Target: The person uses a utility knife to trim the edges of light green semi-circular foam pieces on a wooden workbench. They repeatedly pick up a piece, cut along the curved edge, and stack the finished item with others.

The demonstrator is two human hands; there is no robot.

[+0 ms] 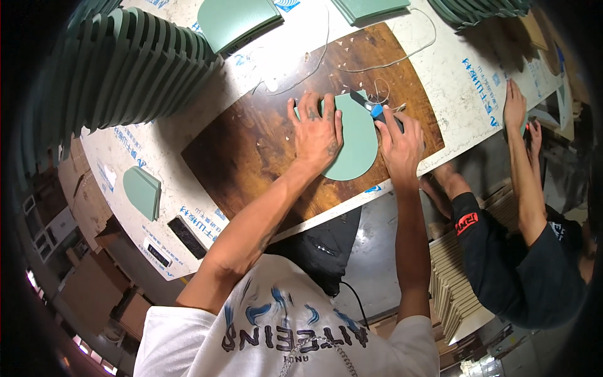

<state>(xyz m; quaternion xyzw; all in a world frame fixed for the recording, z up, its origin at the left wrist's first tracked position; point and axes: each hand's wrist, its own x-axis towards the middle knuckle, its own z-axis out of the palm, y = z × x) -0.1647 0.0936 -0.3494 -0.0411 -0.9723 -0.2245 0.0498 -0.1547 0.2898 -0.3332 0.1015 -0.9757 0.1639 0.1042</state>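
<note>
A pale green panel [355,147] with a rounded near end lies flat on a brown wood-grain board [251,147]. My left hand [318,132] presses on the panel's left part, fingers spread and holding nothing. In my right hand [403,141] is a utility knife [376,112] with a blue and black body. Its dark front end points up and left, close to the panel's far right edge. Whether the blade touches the edge is too small to tell. A thin pale curl [380,85] lies beside the knife.
A tall stack of green curved panels [119,69] stands at the left. More green panels [242,22] lie at the back. On the white table [129,201] are a small green stack [143,191], a black block [186,237] and a phone-like object [159,254]. A co-worker [527,264] works at the right.
</note>
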